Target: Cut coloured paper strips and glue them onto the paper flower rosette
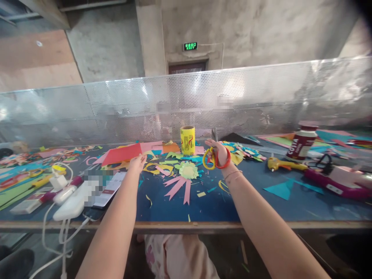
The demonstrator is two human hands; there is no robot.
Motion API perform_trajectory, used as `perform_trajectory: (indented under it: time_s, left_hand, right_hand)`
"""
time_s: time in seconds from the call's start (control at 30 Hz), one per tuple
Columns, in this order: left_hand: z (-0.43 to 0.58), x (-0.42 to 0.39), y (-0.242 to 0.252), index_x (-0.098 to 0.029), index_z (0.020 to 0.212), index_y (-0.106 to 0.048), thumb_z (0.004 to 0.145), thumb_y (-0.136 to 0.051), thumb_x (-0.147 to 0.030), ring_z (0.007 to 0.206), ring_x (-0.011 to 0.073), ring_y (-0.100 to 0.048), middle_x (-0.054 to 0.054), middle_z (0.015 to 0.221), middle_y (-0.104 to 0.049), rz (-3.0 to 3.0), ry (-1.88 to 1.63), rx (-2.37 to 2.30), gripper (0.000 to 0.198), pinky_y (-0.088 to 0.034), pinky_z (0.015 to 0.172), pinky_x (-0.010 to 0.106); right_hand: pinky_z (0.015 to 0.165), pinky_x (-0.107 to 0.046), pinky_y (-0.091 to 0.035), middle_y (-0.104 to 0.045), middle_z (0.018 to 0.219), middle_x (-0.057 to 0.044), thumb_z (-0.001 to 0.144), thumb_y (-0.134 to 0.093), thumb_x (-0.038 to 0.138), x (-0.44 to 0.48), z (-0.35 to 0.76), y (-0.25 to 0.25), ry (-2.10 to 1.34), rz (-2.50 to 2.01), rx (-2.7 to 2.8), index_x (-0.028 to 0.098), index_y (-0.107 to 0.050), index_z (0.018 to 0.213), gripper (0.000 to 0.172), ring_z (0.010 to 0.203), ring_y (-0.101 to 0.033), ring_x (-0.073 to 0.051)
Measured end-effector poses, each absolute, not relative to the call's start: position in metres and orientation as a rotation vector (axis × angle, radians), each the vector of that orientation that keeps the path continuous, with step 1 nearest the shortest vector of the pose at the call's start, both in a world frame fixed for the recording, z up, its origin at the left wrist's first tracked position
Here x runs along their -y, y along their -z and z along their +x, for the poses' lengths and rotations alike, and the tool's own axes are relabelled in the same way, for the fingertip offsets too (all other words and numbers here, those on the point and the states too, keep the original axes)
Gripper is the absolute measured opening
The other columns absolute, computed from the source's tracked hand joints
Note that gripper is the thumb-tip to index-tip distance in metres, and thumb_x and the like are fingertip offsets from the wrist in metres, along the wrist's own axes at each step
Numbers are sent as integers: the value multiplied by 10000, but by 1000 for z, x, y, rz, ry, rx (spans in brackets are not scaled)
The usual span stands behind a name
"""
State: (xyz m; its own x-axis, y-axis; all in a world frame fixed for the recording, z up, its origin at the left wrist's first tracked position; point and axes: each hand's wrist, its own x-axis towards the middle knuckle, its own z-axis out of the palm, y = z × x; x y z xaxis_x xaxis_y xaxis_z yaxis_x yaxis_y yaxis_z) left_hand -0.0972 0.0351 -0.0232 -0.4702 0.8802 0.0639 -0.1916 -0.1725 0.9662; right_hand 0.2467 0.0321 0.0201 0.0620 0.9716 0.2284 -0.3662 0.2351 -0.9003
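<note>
My right hand (220,154) grips scissors (211,155) with yellow and red handles, blades pointing up and away. My left hand (136,163) reaches toward a red paper sheet (120,155) and yellow paper scraps (151,166); its fingers curl down at the paper's edge, and what they touch is unclear. Between my hands lies a paper flower (186,172) with a green and yellow centre and pink strip petals on the dark blue table (247,193). A yellow tape roll (187,140) stands upright behind it.
A phone (107,190), a white power bank (71,205) with cables and markers lie at left. A brown bottle (302,142), a yellow glue gun (283,164), a pink case (337,180) and a teal paper triangle (280,190) sit right. A perforated metal screen (186,104) backs the table.
</note>
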Motion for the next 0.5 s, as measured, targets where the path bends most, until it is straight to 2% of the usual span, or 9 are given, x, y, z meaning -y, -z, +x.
perform_trajectory:
  time_s: [0.1,0.27,0.37,0.5]
  left_hand:
    - [-74,-28,16,-133,766,-610,771,-650,-128,793,147,-667,61,750,-664,919,-1677,-1219,41,-522,840,298]
    - [-21,-12,6,-139,867,-684,644,-792,-259,823,162,-653,65,857,-701,1282,-1543,-1120,276,-514,805,310]
    - [6,-2,4,-145,930,-677,602,-825,-300,829,148,-649,70,938,-695,1269,-1438,-925,392,-510,770,284]
    - [21,9,4,-104,927,-701,587,-833,-365,713,115,-630,60,792,-680,1265,-1226,-766,448,-501,718,251]
  right_hand:
    - [343,-220,-278,-687,844,-71,820,-504,463,-21,244,-27,-1475,-635,1110,194,-594,1012,343,398,-370,-69]
    - [333,-217,-241,-698,1001,-99,851,-436,578,-4,233,-29,-1732,-471,1294,220,-582,1162,497,390,-329,-64]
    - [336,-220,-229,-698,1020,-99,840,-430,622,3,225,-27,-1812,-408,1376,222,-568,1190,549,372,-308,-57]
    - [347,-226,-220,-710,881,-61,809,-454,673,8,214,-22,-1838,-370,1464,227,-575,1158,579,354,-340,-68]
